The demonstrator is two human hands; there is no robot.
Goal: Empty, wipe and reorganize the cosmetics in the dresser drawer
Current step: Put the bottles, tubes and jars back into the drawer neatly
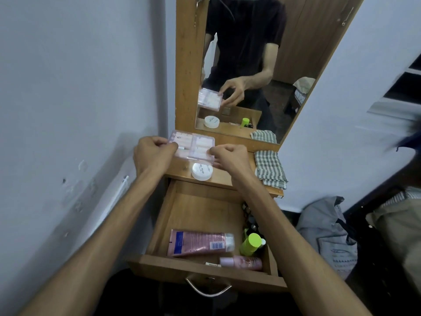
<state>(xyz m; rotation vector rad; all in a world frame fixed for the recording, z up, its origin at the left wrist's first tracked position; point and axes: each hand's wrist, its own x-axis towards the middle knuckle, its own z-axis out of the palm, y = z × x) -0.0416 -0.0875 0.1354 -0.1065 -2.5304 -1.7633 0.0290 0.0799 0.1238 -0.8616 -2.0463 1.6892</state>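
A: Head view, centre of frame: where's the clear pink case (193, 147)?

B: Just above the desk (224, 182), over the white round jar (202, 171). The left hand (153, 153) pinches its left edge and the right hand (230, 156) its right edge, fingers curled round it.

A: How will it handle?

B: Likely light, rigid and smooth plastic, so slippery, and the lid could pop. Hold opposite edges, level. The pink tube (200, 245) in the drawer (205, 270), lower centre, looks soft; grip its middle.

Two hands hold a clear pink compartment box (193, 148) above a dresser shelf: left hand (152, 153) at nine o'clock, right hand (230, 157) at three o'clock; open drawer (200, 208) at six o'clock.
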